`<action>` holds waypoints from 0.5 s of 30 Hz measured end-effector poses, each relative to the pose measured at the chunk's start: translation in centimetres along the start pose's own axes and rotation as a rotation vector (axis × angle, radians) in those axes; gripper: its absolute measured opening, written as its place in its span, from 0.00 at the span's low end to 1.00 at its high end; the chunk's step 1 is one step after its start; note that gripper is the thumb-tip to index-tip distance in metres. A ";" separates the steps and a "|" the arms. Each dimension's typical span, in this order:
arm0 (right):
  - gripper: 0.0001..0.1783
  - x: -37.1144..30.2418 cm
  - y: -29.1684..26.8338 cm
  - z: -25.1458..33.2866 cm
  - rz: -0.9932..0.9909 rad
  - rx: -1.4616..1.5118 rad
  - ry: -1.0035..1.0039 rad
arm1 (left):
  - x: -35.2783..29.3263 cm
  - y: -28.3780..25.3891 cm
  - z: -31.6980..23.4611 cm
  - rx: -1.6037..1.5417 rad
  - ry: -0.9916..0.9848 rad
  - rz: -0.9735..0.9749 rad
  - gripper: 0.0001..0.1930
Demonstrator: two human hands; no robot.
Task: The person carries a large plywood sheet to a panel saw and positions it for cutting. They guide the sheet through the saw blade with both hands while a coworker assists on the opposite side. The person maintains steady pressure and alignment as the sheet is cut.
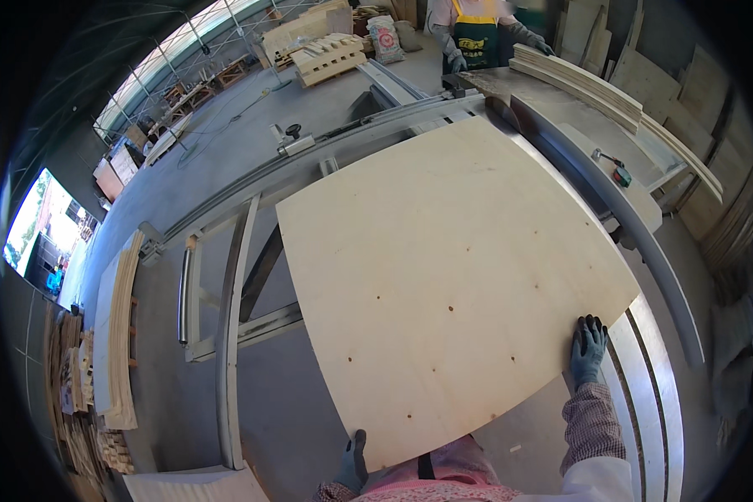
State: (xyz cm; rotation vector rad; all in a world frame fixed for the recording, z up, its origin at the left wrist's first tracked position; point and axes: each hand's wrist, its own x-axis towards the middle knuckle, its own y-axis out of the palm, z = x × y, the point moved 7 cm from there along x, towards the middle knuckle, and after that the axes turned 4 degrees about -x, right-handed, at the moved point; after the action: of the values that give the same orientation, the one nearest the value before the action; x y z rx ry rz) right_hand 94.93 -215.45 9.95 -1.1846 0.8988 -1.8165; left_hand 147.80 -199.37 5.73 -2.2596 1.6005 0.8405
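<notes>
A large pale plywood sheet [443, 268] with small dark knots lies across the sliding table of a panel saw, its near edge reaching my body. At the sheet's near left corner, my left hand [353, 463] in a grey-blue glove is closed on the edge; one digit shows at the edge and the others are hidden. My gloved right hand [589, 349] rests near the sheet's right corner, fingers stretched forward and lying flat on it. Beside that hand runs the grooved metal table [644, 368].
A co-worker [477, 38] in a dark apron stands behind the saw table, one hand near stacked boards [577, 84]. A curved grey guard [619, 201] runs along the right. At left stand a metal frame [230, 335] and a panel stack [121, 335]. A green-and-black tool [621, 176] lies at right.
</notes>
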 end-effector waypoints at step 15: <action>0.26 0.6 -1.0 0.8 0.081 -0.018 -0.019 | 3.1 -4.2 6.4 -0.187 -0.182 -0.079 0.31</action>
State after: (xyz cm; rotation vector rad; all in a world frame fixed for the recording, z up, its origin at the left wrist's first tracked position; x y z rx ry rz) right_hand 95.27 -215.65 11.26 -1.1581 0.9408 -1.7327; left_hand 150.44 -196.99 -1.72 -2.2745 1.3960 1.1811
